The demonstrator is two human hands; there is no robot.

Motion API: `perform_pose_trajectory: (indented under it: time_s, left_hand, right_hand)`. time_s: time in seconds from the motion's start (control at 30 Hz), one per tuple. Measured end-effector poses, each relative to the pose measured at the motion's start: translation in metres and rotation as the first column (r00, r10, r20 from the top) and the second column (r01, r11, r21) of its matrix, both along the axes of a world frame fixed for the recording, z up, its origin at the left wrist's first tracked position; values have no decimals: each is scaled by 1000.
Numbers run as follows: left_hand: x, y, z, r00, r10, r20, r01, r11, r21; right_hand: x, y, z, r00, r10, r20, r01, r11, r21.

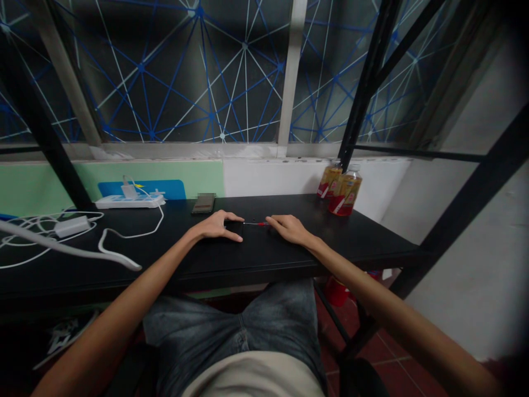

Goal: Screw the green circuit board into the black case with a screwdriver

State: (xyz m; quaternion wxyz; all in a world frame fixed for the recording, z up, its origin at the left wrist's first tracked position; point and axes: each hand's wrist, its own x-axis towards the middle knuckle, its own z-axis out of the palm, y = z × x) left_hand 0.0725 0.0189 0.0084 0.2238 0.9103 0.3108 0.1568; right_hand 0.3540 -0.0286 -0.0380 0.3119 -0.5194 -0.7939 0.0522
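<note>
My left hand point(217, 226) rests on the black desk, with thumb and fingers spread around the edges of a small, flat black object point(235, 228). Its exact kind is hard to make out against the dark desktop. My right hand point(288, 228) is closed on a slim screwdriver point(261, 224) with a red part and a thin metal shaft. The shaft points left, its tip at the right edge of the black object. Most of the screwdriver's handle is hidden by my fingers. A phone point(204, 203) lies just behind my left hand.
On the left are a white power strip point(130, 202), a white adapter point(71, 226) and tangled white cables point(119, 258). Two bottles with red labels point(346, 193) stand at the back right. Black metal posts point(363, 82) rise beside the window.
</note>
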Motion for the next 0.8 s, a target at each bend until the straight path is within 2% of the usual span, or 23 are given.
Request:
perform_pose_trajectory:
  time_s: [0.27, 0.47, 0.67, 0.8]
  left_hand:
    - [1, -1, 0, 1000, 0, 7, 0, 1000, 2]
    - [1, -1, 1, 1000, -10, -3, 10, 1000, 2]
    - [2, -3, 3, 1000, -1, -16, 1, 1000, 13]
    - [2, -5, 4, 1000, 2, -15, -2, 1000, 11]
  right_hand:
    - [4, 6, -2, 989, 66, -135, -67, 998, -3]
    - [-1, 0, 1, 998, 16, -61, -15, 1000, 20]
    - [0, 1, -2, 965, 96, -242, -93, 995, 22]
    - [1, 2, 1, 979, 78, -191, -73, 997, 30]
